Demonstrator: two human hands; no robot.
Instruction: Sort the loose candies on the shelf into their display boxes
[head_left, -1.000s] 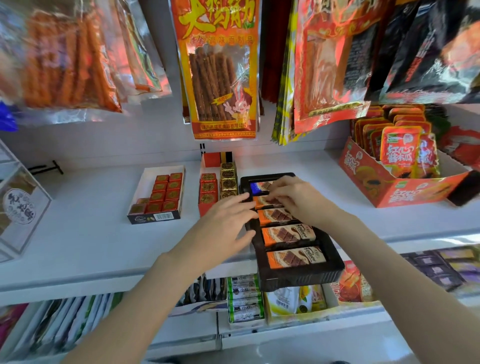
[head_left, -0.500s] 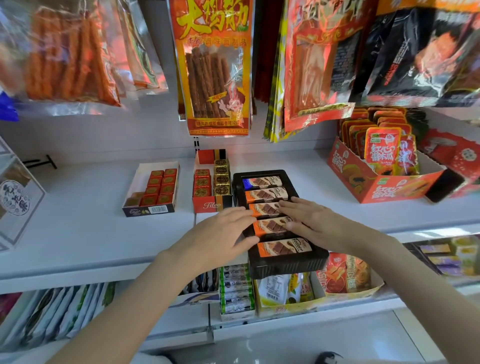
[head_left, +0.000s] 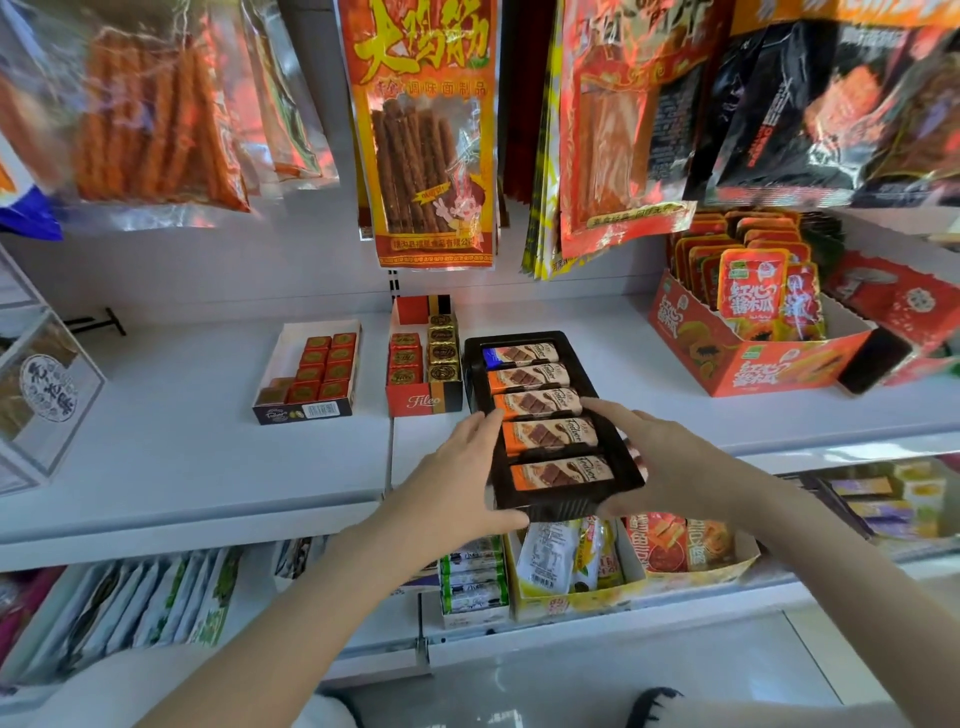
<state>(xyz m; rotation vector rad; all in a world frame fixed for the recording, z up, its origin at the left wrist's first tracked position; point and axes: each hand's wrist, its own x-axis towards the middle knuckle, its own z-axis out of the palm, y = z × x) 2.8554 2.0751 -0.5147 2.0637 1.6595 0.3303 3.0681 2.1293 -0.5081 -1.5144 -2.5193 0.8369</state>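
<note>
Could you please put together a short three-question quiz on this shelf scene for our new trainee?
1. True or false: both hands grip the near end of the black tray.
2. How many chocolate bars lie in that tray, and which one has a blue wrapper?
3. Which box stands directly beside the tray, on its left side? A) the red and black Fileo box B) the white box of red squares C) the orange papaya box

Key
1. True: the left hand and the right hand hold it by its two near corners.
2. Five; the farthest one, the blue bar.
3. A.
</note>
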